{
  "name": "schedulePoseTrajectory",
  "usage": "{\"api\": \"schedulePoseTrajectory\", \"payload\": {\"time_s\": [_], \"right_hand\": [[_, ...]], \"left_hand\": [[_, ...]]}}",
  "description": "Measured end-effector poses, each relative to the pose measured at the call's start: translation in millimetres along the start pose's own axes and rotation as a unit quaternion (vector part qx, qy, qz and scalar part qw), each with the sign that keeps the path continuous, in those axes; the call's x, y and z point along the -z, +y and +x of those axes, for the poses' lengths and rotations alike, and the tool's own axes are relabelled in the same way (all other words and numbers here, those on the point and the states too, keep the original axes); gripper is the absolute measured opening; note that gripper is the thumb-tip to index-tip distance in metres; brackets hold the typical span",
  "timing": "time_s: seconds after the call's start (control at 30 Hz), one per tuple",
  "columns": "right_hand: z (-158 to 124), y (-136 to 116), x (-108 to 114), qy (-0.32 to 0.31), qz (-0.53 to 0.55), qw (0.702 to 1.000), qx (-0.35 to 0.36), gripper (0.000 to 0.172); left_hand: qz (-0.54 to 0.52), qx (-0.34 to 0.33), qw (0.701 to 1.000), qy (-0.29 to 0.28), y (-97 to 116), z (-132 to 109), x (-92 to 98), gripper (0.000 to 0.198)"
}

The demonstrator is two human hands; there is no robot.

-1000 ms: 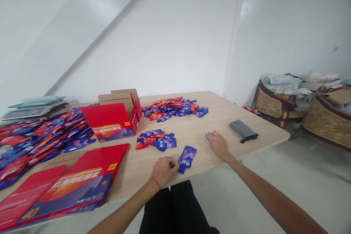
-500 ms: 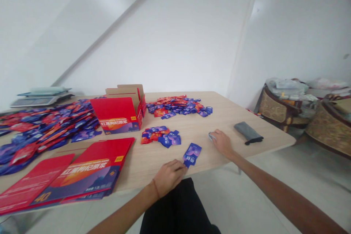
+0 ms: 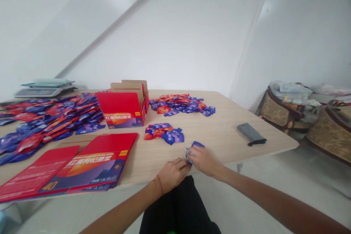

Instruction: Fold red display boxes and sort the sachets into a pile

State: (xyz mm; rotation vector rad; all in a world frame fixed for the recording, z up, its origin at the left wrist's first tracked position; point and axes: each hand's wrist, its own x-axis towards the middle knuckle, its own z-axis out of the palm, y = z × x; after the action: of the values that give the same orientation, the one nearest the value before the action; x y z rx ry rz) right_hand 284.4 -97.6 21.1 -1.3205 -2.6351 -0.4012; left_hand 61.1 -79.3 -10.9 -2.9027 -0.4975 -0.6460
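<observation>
At the front edge of the table, a purple pouch (image 3: 197, 144) lies mostly under my right hand (image 3: 203, 159). That hand is closed on a small grey-white thing (image 3: 187, 153), perhaps a folded cloth, pressed over the pouch; its exact kind I cannot make out. My left hand (image 3: 174, 172), with a thin red string at the wrist, pinches the pouch's near end, and the fingertips of both hands nearly meet. A little beyond them is a small group of red and purple pouches (image 3: 173, 136).
Behind stands an open red carton (image 3: 120, 108). Flattened cartons (image 3: 90, 164) lie front left, a large pouch heap (image 3: 55, 119) left, another pile (image 3: 183, 104) at the back. A grey case (image 3: 251, 134) lies right; a scale (image 3: 45, 90) stands far left. Patterned chairs (image 3: 274, 109) stand beyond the table.
My right hand has moved left from the bare tabletop onto the pouch, bringing the grey-white thing with it. My left hand stays at the pouch's near end. The view has shifted slightly.
</observation>
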Motion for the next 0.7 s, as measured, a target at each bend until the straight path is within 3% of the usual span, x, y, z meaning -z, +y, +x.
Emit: {"api": "schedulePoseTrajectory", "payload": {"time_s": [0.23,0.7], "right_hand": [[-1.0,14.2,-2.7,-0.013,-0.007,1.0,0.003,0.015],[-5.1,66.3,-1.8,-0.047,0.002,0.995,-0.091,0.023]], "left_hand": [[-0.003,0.0,1.0,0.001,-1.0,-2.0,-2.9,0.018],[0.003,-0.004,1.0,-0.024,0.6,-0.9,8.5,0.022]]}}
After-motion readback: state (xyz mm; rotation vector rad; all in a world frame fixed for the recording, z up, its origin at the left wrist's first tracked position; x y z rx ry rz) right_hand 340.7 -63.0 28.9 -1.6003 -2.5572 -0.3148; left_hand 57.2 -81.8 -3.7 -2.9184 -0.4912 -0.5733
